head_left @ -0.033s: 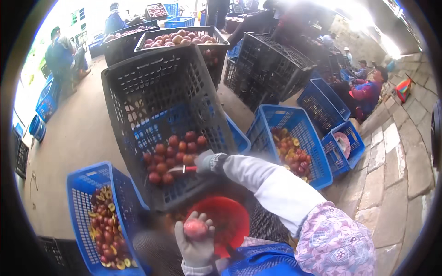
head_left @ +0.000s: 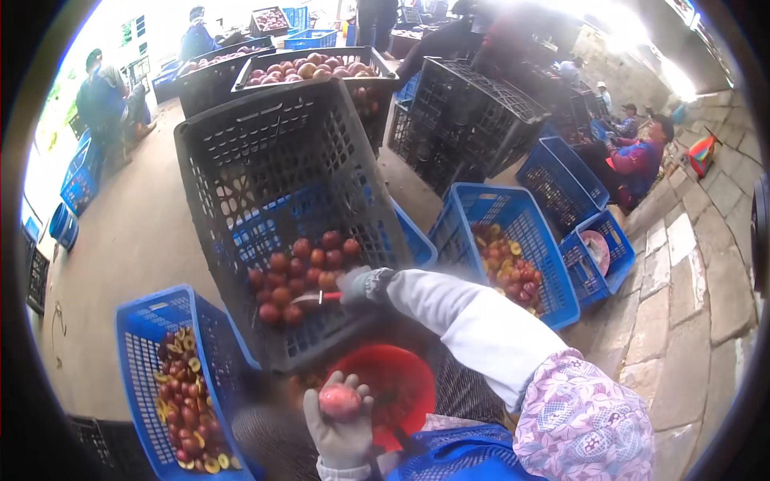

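My left hand, in a pale glove, is closed around a round red fruit, fingers curled up over a red basin. My right hand, also gloved, is closed on a red-handled knife. Its pale curved blade lies over the whole red fruits in the low end of a tilted black crate. The basin's contents are partly hidden by my left hand and blurred.
Cut fruit with yellow insides fills part of a blue crate at left and another blue crate at right. Behind the black crate stands a crate of whole fruit. Stacked black crates and several seated people are farther off.
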`<move>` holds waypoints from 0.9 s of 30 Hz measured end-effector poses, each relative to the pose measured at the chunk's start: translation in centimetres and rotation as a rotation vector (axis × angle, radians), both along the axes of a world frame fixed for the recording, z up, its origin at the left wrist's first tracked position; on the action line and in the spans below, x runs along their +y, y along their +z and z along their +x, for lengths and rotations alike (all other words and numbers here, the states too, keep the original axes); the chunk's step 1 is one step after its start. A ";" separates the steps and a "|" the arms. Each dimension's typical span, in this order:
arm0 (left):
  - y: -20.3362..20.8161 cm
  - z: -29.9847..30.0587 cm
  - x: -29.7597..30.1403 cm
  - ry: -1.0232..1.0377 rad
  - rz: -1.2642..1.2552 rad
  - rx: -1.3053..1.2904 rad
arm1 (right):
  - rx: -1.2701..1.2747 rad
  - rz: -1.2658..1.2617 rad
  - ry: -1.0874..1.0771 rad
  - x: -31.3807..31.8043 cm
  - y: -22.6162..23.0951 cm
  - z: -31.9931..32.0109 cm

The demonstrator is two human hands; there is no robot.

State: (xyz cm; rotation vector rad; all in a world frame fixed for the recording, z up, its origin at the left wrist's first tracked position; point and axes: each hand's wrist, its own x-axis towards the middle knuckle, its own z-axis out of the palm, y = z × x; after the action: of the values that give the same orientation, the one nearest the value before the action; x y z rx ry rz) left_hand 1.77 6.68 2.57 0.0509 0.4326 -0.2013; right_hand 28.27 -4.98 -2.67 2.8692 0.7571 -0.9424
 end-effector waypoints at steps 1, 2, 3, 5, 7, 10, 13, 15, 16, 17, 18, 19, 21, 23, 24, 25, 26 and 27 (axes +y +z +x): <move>0.0 0.5 0.2 -0.015 -0.004 -0.008 | 0.032 0.009 -0.058 -0.2 -0.1 0.3; 0.4 0.7 0.2 -0.009 0.021 0.000 | 0.027 0.004 -0.082 -0.9 -1.2 0.6; 0.8 1.2 -0.1 -0.010 0.049 -0.002 | -0.002 0.024 -0.089 -1.8 -3.1 1.5; 0.6 1.3 -0.2 -0.023 0.052 -0.010 | -0.063 0.093 0.021 -2.2 -3.9 1.7; 0.5 1.3 -0.3 -0.032 0.062 -0.013 | -0.063 -0.013 0.078 -1.9 -4.2 1.4; 0.8 -0.1 0.3 0.013 0.078 -0.017 | -0.150 0.212 0.024 -0.6 -2.1 0.7; 2.2 -0.3 0.2 0.049 0.058 -0.029 | -0.331 0.426 -0.025 -3.3 -0.7 1.7; 2.6 0.2 0.1 -0.012 -0.070 -0.101 | -0.246 0.386 -0.174 -5.7 5.5 -0.7; 2.3 0.2 0.1 -0.001 -0.054 -0.145 | -0.190 0.533 0.073 -7.0 8.5 -2.8; 2.8 0.4 -0.6 0.007 -0.026 -0.199 | -0.228 0.958 -0.021 -9.7 6.9 -3.9; 2.7 0.3 -0.2 0.030 0.029 -0.234 | 0.088 1.035 -0.316 -9.5 9.1 -6.7; 2.9 0.1 -0.3 0.026 0.058 -0.243 | 0.373 1.051 -0.625 -9.9 13.1 -10.0; 3.4 -0.3 -1.2 0.021 0.064 -0.269 | 0.435 1.237 -0.631 -11.7 14.2 -15.3; 3.6 -1.0 -2.4 0.014 0.109 -0.250 | 0.472 1.345 -0.698 -12.6 13.8 -19.3; 3.8 -1.3 -2.9 0.013 0.145 -0.233 | 0.515 1.346 -0.697 -13.1 13.8 -20.6; 3.8 -1.5 -3.4 -0.003 0.149 -0.235 | 0.545 1.346 -0.699 -13.5 13.3 -21.9; 3.8 -1.8 -3.8 -0.005 0.194 -0.224 | 0.528 1.332 -0.716 -13.4 13.3 -23.2; 3.7 -1.9 -4.3 -0.005 0.240 -0.214 | 0.514 1.317 -0.730 -13.2 13.2 -24.3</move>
State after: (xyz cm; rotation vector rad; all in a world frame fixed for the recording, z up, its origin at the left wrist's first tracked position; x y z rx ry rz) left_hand -0.17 2.38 6.26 0.3065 0.2413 -0.1459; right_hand 3.98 -18.21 10.54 4.2753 0.3252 -1.8392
